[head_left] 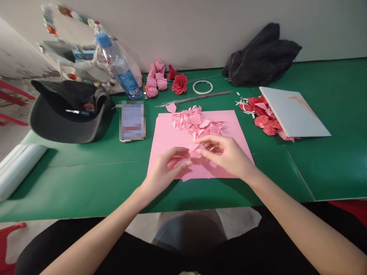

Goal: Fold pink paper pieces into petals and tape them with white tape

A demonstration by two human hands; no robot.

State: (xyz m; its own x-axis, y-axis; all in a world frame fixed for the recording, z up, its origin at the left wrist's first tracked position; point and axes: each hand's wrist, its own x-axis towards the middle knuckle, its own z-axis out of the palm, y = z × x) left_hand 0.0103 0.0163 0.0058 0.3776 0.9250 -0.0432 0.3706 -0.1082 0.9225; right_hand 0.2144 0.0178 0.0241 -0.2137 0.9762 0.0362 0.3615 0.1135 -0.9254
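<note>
Over a stack of pink paper sheets (pixel 163 131), my right hand (pixel 225 151) pinches a small pink paper piece (pixel 194 147) between thumb and fingers. My left hand (pixel 169 164) is just left of that piece, its fingers curved and its thumb apart, with nothing plainly held. A heap of cut pink paper petals (pixel 195 120) lies on the sheets beyond both hands. One loose pink petal (pixel 171 108) rests at the stack's far edge. Some pink paper shows under my hands, partly hidden by them and slightly blurred.
Behind the sheets lie thin wires (pixel 197 99), a tape roll (pixel 202 87), pink paper flowers (pixel 156 78) and a red paper flower (pixel 179 84). Leftward are a bottle (pixel 127 80), phone (pixel 132 121) and cap (pixel 65 122). Rightward, a white board (pixel 298 114) covers red paper pieces (pixel 266 122).
</note>
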